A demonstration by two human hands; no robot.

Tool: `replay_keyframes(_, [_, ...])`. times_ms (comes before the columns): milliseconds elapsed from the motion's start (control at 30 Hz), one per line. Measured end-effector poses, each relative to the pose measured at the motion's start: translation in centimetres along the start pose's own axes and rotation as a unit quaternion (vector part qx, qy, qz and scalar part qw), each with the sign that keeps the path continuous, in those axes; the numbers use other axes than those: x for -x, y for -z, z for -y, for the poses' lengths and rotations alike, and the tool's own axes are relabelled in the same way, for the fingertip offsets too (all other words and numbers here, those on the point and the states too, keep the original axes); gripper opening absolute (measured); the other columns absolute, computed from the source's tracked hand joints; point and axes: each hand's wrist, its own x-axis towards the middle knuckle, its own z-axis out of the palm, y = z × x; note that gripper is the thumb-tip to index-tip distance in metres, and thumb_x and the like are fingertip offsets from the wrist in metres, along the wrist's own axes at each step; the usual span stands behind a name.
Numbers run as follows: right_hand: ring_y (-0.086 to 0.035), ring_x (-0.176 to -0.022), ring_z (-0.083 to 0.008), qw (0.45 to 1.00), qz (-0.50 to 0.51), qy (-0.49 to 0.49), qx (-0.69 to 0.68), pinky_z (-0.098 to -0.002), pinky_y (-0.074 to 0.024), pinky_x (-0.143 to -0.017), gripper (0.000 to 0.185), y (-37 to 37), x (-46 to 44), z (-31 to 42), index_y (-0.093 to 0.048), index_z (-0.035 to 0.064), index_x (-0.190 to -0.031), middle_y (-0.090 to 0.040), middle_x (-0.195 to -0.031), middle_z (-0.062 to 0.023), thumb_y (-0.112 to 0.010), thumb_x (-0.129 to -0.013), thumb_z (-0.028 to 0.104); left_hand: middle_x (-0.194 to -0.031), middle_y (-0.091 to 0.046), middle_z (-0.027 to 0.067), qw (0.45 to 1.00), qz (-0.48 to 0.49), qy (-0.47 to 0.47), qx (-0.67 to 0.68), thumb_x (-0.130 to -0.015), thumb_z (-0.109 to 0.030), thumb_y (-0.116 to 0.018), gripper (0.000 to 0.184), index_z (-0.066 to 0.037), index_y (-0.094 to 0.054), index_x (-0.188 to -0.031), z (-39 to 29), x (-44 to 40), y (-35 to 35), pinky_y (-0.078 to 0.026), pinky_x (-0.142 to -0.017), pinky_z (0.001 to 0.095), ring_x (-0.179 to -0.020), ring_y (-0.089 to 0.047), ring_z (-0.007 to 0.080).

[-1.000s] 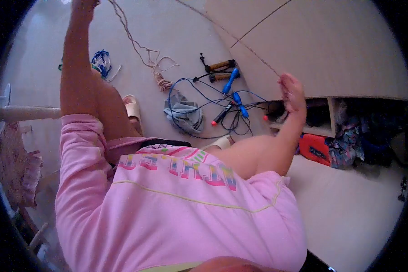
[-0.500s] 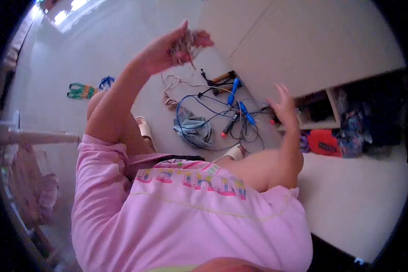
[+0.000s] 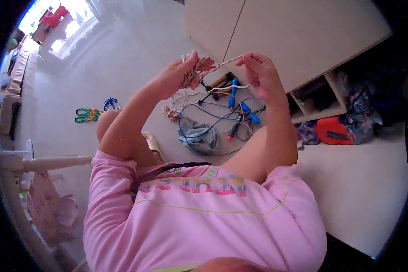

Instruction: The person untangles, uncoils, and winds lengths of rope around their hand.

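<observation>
Loops of a beige rope [image 3: 192,75] wrap round my left hand [image 3: 181,75], its thumb pointing up. A length of this rope stretches across to my right hand [image 3: 258,75], which pinches it between thumb and fingers. Below my hands, on the floor, a small beige rope bundle [image 3: 170,113] lies beside a grey cloth [image 3: 198,136]. Blue-handled jump rope grips [image 3: 233,94], a black handle with a red end [image 3: 234,128] and brown handles [image 3: 222,84] lie among tangled cords.
Green and yellow rope [image 3: 89,115] and a blue rope [image 3: 111,104] are on the floor at the left. At the right, an open cubby [image 3: 340,106] stands by a red pouch [image 3: 332,131] and other cloth items. A white chair-like frame [image 3: 59,163] is at the far left.
My left hand has come down from the upper left towards the centre with rope gathered on it. My right hand, open half a second ago, has moved up and closed on the rope.
</observation>
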Motion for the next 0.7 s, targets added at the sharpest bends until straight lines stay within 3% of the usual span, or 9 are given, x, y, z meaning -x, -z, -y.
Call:
replay_keyframes(67, [-0.028, -0.043, -0.0014, 1.000, 0.020, 0.004, -0.020, -0.0181, -0.0192, -0.038, 0.023, 0.2, 0.0, -0.4, -0.061, 0.0038, -0.079, -0.037, -0.049, 0.0073, -0.054, -0.084, 0.026, -0.103, -0.058, 0.0068, 1.000, 0.006, 0.024, 0.001, -0.091, -0.036, -0.039, 0.042, -0.005, -0.047, -0.119, 0.3, 0.0, -0.4, -0.042, -0.059, 0.0208, -0.062, -0.048, 0.0091])
replay_keyframes(133, [-0.029, -0.043, -0.0009, 0.997, 0.063, -0.009, -0.037, -0.0166, -0.0200, -0.039, 0.023, -0.4, 0.0, -0.6, -0.059, 0.0037, -0.078, -0.037, -0.050, 0.0061, -0.054, -0.084, 0.025, -0.107, -0.056, 0.0105, 0.969, -0.038, -0.175, -0.168, -0.090, -0.027, -0.042, 0.039, -0.005, -0.040, -0.122, 2.2, -0.8, 0.5, -0.045, -0.067, 0.0230, -0.075, -0.053, 0.0141])
replay_keyframes(200, [-0.030, -0.043, -0.0019, 0.991, 0.114, -0.026, 0.071, -0.0187, -0.0223, -0.039, 0.025, -0.2, 0.6, -0.6, -0.061, 0.0046, -0.074, -0.039, -0.050, 0.0060, -0.053, -0.084, 0.026, -0.112, -0.052, 0.0142, 0.962, -0.088, -0.255, -0.040, -0.089, -0.019, -0.044, 0.039, -0.004, -0.034, -0.124, 3.2, -2.2, 2.4, -0.047, -0.075, 0.0269, -0.088, -0.055, 0.0199])
replay_keyframes(267, [-0.032, -0.043, -0.0026, 0.965, 0.195, -0.049, 0.167, -0.0200, -0.0241, -0.040, 0.028, -1.0, 0.8, -0.7, -0.063, 0.0055, -0.072, -0.041, -0.050, 0.0054, -0.051, -0.085, 0.027, -0.119, -0.046, 0.0179, 0.895, -0.133, -0.198, 0.375, -0.087, -0.013, -0.045, 0.041, -0.003, -0.028, -0.124, 2.9, -3.5, 5.6, -0.047, -0.082, 0.0324, -0.102, -0.052, 0.0265])
replay_keyframes(333, [-0.032, -0.044, -0.0028, 0.918, 0.298, -0.079, 0.249, -0.0205, -0.0253, -0.041, 0.032, -2.2, 0.6, -1.6, -0.063, 0.0064, -0.069, -0.043, -0.050, 0.0040, -0.048, -0.086, 0.029, -0.126, -0.038, 0.0201, 0.827, -0.074, -0.259, 0.492, -0.087, -0.012, -0.044, 0.041, -0.004, -0.026, -0.123, 1.2, -2.9, 8.9, -0.040, -0.091, 0.0411, -0.112, -0.043, 0.0328])
replay_keyframes(433, [-0.032, -0.043, -0.0031, 0.927, 0.203, -0.050, 0.310, -0.0211, -0.0234, -0.039, 0.031, -3.8, -0.7, -5.6, -0.061, 0.0032, -0.074, -0.040, -0.049, 0.0032, -0.048, -0.087, 0.028, -0.134, -0.025, 0.0197, 0.757, 0.056, -0.342, 0.553, -0.088, -0.020, -0.046, 0.053, -0.008, -0.016, -0.130, -1.5, -0.9, 12.3, -0.028, -0.099, 0.0467, -0.121, -0.033, 0.0340])
replay_keyframes(500, [-0.029, -0.040, -0.0041, 0.963, 0.189, -0.166, 0.095, -0.0216, -0.0221, -0.037, 0.033, -4.4, -1.2, -6.8, -0.059, 0.0029, -0.077, -0.036, -0.048, 0.0035, -0.046, -0.088, 0.031, -0.136, -0.021, 0.0190, 0.739, 0.063, -0.375, 0.557, -0.087, -0.025, -0.047, 0.057, -0.010, -0.014, -0.131, -3.1, 0.5, 11.4, -0.028, -0.099, 0.0471, -0.123, -0.029, 0.0341])
replay_keyframes(567, [-0.024, -0.037, -0.0048, 0.935, 0.191, -0.264, -0.140, -0.0214, -0.0193, -0.034, 0.037, -4.6, -1.7, -8.5, -0.056, 0.0031, -0.082, -0.032, -0.047, 0.0045, -0.042, -0.089, 0.037, -0.136, -0.022, 0.0175, 0.728, 0.103, -0.402, 0.546, -0.086, -0.033, -0.047, 0.066, -0.015, -0.007, -0.135, -4.0, 1.3, 11.2, -0.027, -0.099, 0.0469, -0.125, -0.026, 0.0348])
replay_keyframes(700, [-0.027, -0.039, -0.0026, 0.936, 0.165, -0.270, -0.156, -0.0185, -0.0204, -0.034, 0.025, -5.4, -1.7, -9.0, -0.054, 0.0049, -0.081, -0.035, -0.052, 0.0050, -0.050, -0.087, 0.029, -0.137, -0.023, 0.0146, 0.805, 0.010, -0.492, 0.331, -0.087, -0.032, -0.047, 0.073, -0.024, 0.006, -0.136, -6.3, 2.3, 9.5, -0.033, -0.096, 0.0388, -0.119, -0.036, 0.0299])
